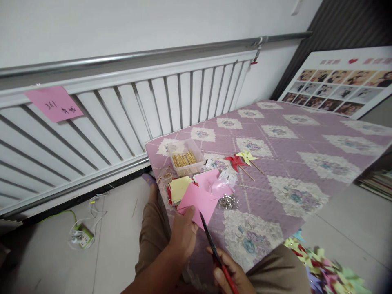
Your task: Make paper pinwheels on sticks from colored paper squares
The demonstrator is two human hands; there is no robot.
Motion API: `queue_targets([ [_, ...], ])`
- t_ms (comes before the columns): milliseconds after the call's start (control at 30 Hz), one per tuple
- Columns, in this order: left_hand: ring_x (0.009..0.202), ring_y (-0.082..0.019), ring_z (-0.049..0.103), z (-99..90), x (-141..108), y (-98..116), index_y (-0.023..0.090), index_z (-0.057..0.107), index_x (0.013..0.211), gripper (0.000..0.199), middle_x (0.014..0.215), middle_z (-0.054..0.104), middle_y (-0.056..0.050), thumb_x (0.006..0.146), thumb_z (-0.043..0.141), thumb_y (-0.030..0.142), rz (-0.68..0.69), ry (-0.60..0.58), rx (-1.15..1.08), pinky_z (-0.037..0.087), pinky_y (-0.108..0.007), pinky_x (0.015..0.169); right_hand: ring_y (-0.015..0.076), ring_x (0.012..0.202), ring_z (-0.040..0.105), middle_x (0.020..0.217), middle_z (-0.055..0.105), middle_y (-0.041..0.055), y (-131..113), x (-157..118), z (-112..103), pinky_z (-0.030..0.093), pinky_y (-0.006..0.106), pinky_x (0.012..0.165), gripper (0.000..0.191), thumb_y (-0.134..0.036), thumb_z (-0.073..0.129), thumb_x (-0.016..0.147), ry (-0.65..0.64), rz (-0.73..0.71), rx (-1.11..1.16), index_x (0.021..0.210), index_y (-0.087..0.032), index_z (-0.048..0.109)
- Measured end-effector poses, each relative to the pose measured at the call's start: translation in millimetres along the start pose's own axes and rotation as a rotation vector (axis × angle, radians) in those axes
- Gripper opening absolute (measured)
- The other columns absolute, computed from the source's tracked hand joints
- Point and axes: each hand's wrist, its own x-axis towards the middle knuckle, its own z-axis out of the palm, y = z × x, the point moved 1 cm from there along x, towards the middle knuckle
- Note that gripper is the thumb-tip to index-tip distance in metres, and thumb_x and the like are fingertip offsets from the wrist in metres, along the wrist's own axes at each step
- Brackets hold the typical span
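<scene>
Scissors [215, 252], red-handled, clamped in the right hand [241, 281], are meeting one pink sheet [200, 200], seemingly light, crease-prone, best held marginally, which the left hand [183, 232] is pinching near-left above floral cloth [288, 149].

From my feed I see matt, smooth pink paper [200, 199] meeting the scissors' dark metal blades [208, 234], which join glossy red plastic-looking handles [229, 279]. I make out 1 clear, smooth plastic box [185, 158] of pale wooden sticks [184, 159], and shiny silver metal pieces [228, 201] heaped nearby. The purple patterned tablecloth [245, 192] looks like matt, textured cloth. I also see 2 paper pinwheels, 1 red [235, 163] and 1 yellow [246, 157], on thin wooden sticks, and 1 glossy metal pipe [131, 56].
</scene>
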Motion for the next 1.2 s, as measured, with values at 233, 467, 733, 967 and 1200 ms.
queue_targets([
  [233, 0.097, -0.022, 0.064, 2.9, -2, -1, 0.019, 0.064, 0.095, 0.020, 0.106, 0.069, -0.008, 0.076, 0.068, 0.022, 0.003, -0.011, -0.008, 0.052, -0.033, 0.087, 0.0290, 0.106, 0.062, 0.116, 0.069, 0.0101, 8, 3, -1, 0.044, 0.040, 0.099, 0.046, -0.049, 0.061, 0.084, 0.014, -0.004, -0.003, 0.120, -0.022, 0.065],
  [467, 0.096, -0.021, 0.064, -0.2, -1, -4, 0.019, 0.064, 0.098, 0.022, 0.106, 0.068, -0.008, 0.077, 0.067, 0.023, 0.019, -0.035, -0.004, 0.052, -0.034, 0.087, 0.0292, 0.105, 0.063, 0.115, 0.069, 0.0110, 11, 5, -1, 0.048, 0.039, 0.094, 0.048, -0.049, 0.062, 0.083, 0.003, -0.005, -0.018, 0.121, -0.020, 0.065],
  [733, 0.097, -0.021, 0.064, 1.0, -2, -3, 0.021, 0.063, 0.092, 0.018, 0.104, 0.068, -0.007, 0.075, 0.068, 0.024, 0.000, 0.002, 0.017, 0.051, -0.032, 0.088, 0.0266, 0.089, 0.065, 0.097, 0.071, 0.0079, 8, 3, 1, 0.053, 0.035, 0.080, 0.051, -0.054, 0.065, 0.078, 0.070, 0.020, 0.022, 0.116, -0.020, 0.069],
  [967, 0.094, -0.020, 0.065, 1.9, -3, -2, 0.018, 0.064, 0.095, 0.022, 0.103, 0.068, -0.009, 0.075, 0.068, 0.024, -0.009, 0.007, 0.004, 0.050, -0.031, 0.088, 0.0231, 0.073, 0.063, 0.084, 0.069, 0.0057, 18, 3, 2, 0.053, 0.034, 0.072, 0.051, -0.057, 0.063, 0.079, 0.049, 0.021, 0.026, 0.115, -0.021, 0.068],
  [1200, 0.093, -0.022, 0.065, 4.5, -6, 0, 0.019, 0.065, 0.090, 0.017, 0.100, 0.070, -0.009, 0.075, 0.068, 0.023, -0.005, 0.003, 0.002, 0.051, -0.036, 0.090, 0.0241, 0.075, 0.062, 0.086, 0.069, 0.0062, 17, 5, -2, 0.051, 0.036, 0.078, 0.049, -0.054, 0.061, 0.081, -0.004, -0.035, 0.001, 0.117, -0.022, 0.066],
])
